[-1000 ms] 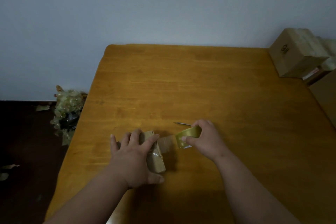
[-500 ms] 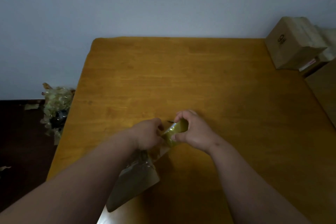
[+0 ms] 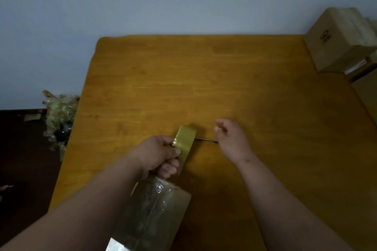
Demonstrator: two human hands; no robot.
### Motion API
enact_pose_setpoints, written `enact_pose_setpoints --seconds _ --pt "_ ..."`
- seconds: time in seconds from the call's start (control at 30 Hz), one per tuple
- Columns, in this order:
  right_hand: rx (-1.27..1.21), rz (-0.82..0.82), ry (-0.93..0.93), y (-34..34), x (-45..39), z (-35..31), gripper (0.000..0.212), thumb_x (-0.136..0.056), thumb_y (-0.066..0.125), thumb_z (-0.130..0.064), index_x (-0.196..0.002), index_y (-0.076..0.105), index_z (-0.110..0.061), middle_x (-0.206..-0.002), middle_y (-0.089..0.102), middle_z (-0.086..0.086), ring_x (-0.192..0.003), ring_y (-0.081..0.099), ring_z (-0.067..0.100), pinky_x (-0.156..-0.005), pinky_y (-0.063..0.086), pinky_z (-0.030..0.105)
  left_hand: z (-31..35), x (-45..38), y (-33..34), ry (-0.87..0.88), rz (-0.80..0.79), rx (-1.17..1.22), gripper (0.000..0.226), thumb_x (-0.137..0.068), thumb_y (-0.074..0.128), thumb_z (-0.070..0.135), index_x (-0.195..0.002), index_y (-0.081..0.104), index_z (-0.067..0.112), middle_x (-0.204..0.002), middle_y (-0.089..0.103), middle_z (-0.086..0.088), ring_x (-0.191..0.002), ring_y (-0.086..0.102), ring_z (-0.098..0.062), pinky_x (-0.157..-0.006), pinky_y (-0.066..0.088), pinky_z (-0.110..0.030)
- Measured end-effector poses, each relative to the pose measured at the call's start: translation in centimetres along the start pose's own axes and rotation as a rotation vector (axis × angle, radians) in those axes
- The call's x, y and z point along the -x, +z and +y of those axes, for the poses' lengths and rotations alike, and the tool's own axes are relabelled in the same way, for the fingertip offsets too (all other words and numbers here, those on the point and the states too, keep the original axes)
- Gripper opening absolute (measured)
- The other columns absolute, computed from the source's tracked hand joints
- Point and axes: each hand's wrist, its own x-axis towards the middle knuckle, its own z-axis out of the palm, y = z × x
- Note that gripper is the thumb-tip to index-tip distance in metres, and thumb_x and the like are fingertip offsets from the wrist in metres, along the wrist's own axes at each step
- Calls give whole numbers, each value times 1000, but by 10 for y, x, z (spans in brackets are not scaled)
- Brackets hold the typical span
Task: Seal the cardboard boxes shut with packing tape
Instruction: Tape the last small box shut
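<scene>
— Where on the table (image 3: 224,79)?
— Tape roll (image 3: 184,138) near the middle, gripped by the left hand (image 3: 159,155); taped box (image 3: 151,216) nearer the camera, below that hand, tape running from roll down to box.
— And to the right?
— Right hand (image 3: 230,138) just right of the roll; thin metal tool (image 3: 206,139) lying between them.
— Further off?
— Cardboard boxes (image 3: 336,40) at the far right corner; heap of scraps (image 3: 59,116) on the floor, left of the table.

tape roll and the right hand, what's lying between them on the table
In the head view, a thin dark metal rod lies on the table, running from the tape roll to the right hand.
</scene>
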Motion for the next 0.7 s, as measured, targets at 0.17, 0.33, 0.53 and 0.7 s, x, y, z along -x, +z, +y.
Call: enact_pose_setpoints --seconds 0.17,0.33,0.53,0.7 --pt "576 -82 34 32 -4 29 39 -97 47 -26 -135 50 -30 -136 46 0 -123 40 28 -101 37 38 -5 2 -7 2 -6 75 12 -97 60 15 -109 61 14 -71 70 -11 -50 63 -16 -42 51 -25" --pt "691 -9 -10 38 -1 36 19 -94 45 -18 -103 54 -32 -114 53 -2 -110 45 24 -89 34 38 -8 3 -9 18 34 163 8 -97 59 13 -105 63 12 -70 70 -11 -50 61 -16 -47 53 -26" --pt "187 -149 -23 -5 11 9 13 -99 50 -20 -87 49 -24 -84 63 5 -77 60 25 -68 48 36 -9 4 -5 50 89 198 10 -98 56 11 -104 65 9 -73 69 -13 -49 60 -10 -42 48 -19" --pt "-29 -188 -187 -43 36 -36 12 -93 62 -18 -83 63 -25 -76 67 4 -63 56 11 -52 38 14 -13 8 -4 84 85 214 14 -101 51 15 -106 65 14 -73 71 -8 -68 64 -12 -49 52 -24"
